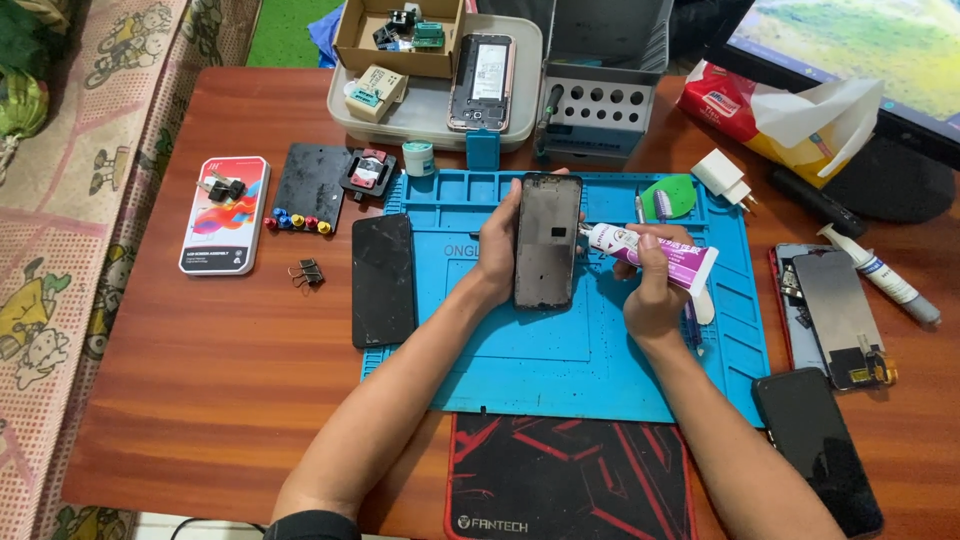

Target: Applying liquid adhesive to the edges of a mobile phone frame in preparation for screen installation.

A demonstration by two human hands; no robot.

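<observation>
While gripped by left-hand fingers (497,232), phone frame (546,240) beside glue tube (650,256).

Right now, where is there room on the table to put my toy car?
Bare wood left of the blue mat, below the clips. The mat's lower part under both hands is free too. The back edge around the tray and the right side by the phones are crowded.

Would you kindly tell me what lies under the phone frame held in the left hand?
Under the phone frame, the blue work mat shows around its edges. The left hand grips its left side. The mat directly beneath the frame is covered, so anything lying there cannot be seen.
</observation>
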